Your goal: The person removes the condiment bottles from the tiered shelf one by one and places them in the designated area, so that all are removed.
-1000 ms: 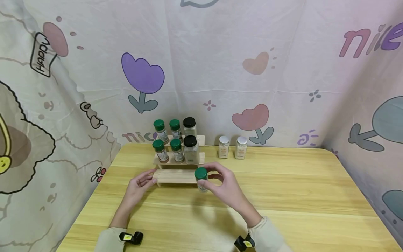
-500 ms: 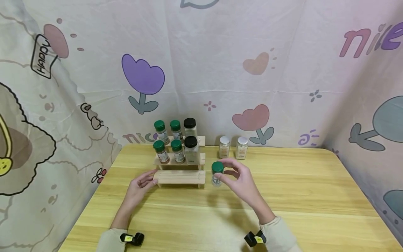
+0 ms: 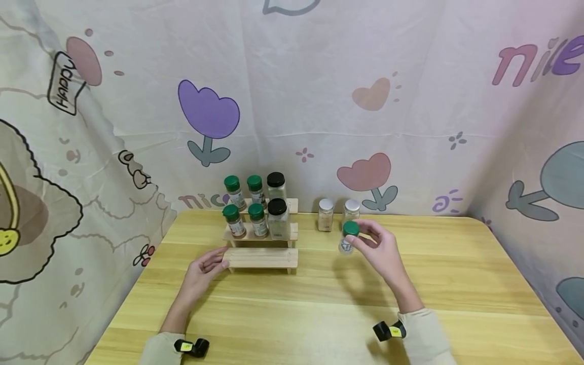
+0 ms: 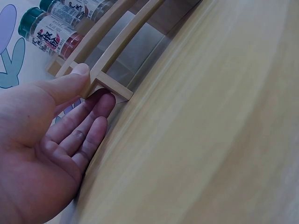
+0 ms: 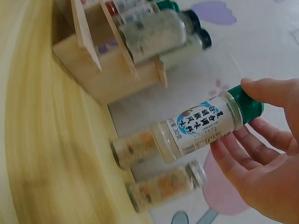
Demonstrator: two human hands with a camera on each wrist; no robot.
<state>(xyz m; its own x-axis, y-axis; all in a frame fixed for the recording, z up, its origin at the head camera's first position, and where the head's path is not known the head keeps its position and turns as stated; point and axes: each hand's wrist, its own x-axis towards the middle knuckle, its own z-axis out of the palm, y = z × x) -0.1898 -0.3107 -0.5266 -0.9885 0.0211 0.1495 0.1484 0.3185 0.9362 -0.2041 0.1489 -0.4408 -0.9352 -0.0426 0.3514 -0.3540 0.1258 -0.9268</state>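
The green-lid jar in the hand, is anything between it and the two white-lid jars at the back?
Nothing visible. The right hand grips the green-lid jar just in front of the two white-lid jars; only bare table shows around them. The wooden rack stands off to the left.

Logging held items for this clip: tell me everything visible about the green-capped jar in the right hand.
The green-capped jar is a small clear bottle with a dark green screw cap and a white label printed in blue. Its contents look pale, mostly hidden by the label. The right hand holds it by the cap end, fingers curled round the cap, clear of the wooden table and roughly upright. It hangs just in front of two silver-capped jars, right of the stepped wooden rack.
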